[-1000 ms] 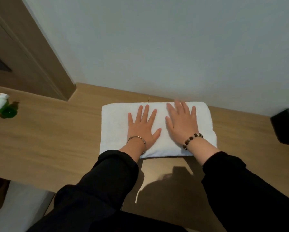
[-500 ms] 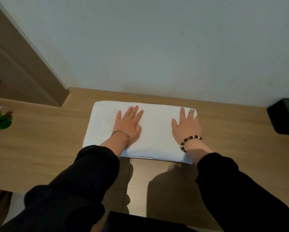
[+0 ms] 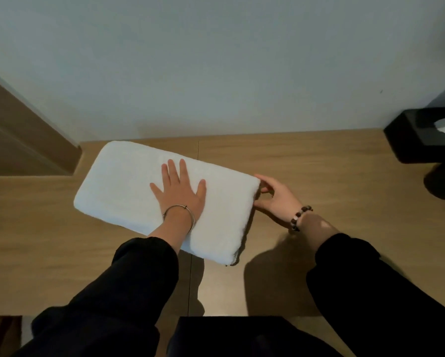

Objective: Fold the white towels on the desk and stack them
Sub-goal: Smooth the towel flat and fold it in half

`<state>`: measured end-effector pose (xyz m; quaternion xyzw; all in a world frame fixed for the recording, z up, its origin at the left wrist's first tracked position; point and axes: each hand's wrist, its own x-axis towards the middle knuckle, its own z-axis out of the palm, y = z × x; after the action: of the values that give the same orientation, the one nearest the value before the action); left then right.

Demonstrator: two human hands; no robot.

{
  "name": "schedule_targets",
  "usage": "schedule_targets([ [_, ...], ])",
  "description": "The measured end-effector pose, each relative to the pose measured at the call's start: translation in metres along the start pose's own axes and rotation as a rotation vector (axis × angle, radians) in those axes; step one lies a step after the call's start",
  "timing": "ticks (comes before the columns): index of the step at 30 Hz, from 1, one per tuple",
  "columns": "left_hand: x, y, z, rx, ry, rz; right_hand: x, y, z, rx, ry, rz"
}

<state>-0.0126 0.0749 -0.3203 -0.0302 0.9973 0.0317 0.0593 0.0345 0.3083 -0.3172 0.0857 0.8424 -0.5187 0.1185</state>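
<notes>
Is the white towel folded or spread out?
Folded: the white towel is a thick, compact rectangle, layers showing at its near corner; left hand presses it flat, right hand grips its end.

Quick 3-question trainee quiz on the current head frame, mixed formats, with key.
1. Which hand lies flat, fingers spread, on top of the white towel?
2. True or false: the towel's long edges run parallel to the wall.
3. The right hand is: A) flat on top of the towel; B) at its right short end, fingers and thumb on the edge; C) at its left end.

Key: 1. left hand. 2. False, the towel lies skewed. 3. B.
</notes>
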Motion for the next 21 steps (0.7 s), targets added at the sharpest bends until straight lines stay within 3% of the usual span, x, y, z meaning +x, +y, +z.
schedule_targets([
  [8,0.000,-0.003,0.007,-0.035,0.060,0.013,0.027,-0.003,0.004,-0.114,0.064,-0.064],
  [14,-0.002,-0.004,0.008,-0.041,0.080,0.029,0.036,-0.004,0.000,-0.388,0.167,-0.042],
  [17,-0.002,-0.004,0.009,-0.037,0.082,0.020,0.034,-0.004,-0.006,-0.186,0.182,0.085],
  [21,-0.003,0.000,0.007,-0.047,0.085,0.012,0.030,-0.023,0.001,0.074,0.328,0.204],
])
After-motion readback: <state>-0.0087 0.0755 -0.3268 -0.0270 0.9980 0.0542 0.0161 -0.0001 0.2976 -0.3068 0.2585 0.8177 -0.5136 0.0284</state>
